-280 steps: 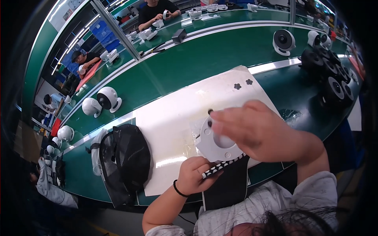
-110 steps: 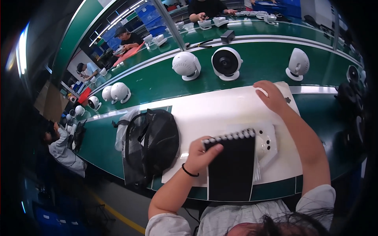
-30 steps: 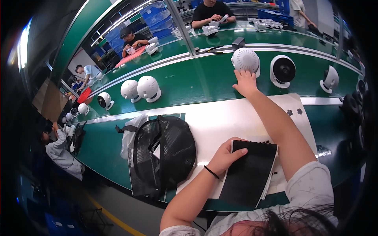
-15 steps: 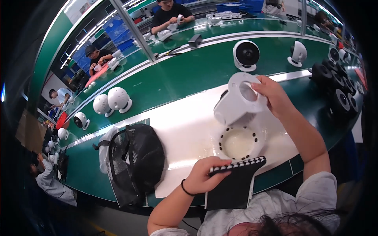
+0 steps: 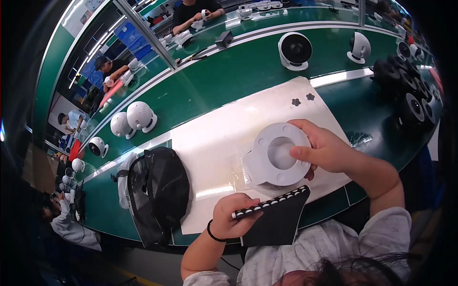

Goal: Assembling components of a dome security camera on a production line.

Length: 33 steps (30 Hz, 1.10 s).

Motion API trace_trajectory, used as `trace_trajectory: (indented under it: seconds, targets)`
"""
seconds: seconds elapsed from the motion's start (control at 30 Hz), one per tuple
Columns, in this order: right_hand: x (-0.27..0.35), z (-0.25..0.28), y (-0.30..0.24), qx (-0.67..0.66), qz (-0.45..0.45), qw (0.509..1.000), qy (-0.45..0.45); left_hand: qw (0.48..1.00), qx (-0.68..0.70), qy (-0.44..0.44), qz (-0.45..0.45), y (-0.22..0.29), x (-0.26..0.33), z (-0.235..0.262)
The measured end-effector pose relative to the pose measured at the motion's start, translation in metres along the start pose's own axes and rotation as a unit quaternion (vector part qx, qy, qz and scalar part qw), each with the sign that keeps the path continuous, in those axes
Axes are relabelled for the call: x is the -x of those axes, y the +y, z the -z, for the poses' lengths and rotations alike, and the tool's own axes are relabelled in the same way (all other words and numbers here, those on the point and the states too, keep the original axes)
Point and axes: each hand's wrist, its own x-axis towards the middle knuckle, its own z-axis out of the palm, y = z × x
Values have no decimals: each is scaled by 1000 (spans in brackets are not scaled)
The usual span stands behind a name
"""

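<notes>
White plastic showed in the head view: a ring-shaped base [image 5: 260,157] was held in the right hand [image 5: 329,151], its fingers gripping the rim with the thumb by the centre hole, over a pale board [image 5: 214,148] on the green counter [image 5: 104,209]. The left hand [image 5: 232,217] had its fingers closed on a black sheet [image 5: 274,226] edged with white dots, near the base. A black mesh bag [image 5: 164,190] lay beside the board.

From where I'm standing, I'm making out no readable words, numbers, labels or signs. Up around ten o'clock, a pale sheet [image 5: 82,17] is carrying small grey and brownish patches, but they're coming across too tiny and blurred for me to read.
</notes>
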Motion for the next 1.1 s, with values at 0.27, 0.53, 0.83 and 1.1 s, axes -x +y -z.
trace_trajectory:
  seconds: [0.27, 0.53, 0.83, 1.1]
  targets:
    - [17, 16, -7, 386, 263, 867, 172, 999, 31, 24, 5, -10, 2, 2]
    - [24, 3, -4, 417, 389, 821, 20, 997, 13, 69, -26, -9, 0, 4]
    - [22, 4, 5, 366, 457, 811, 14, 996, 17, 87, -7, -11, -4, -7]
    - [17, -7, 14, 309, 462, 825, -99, 996, -43, 72, 2, -10, -2, -3]
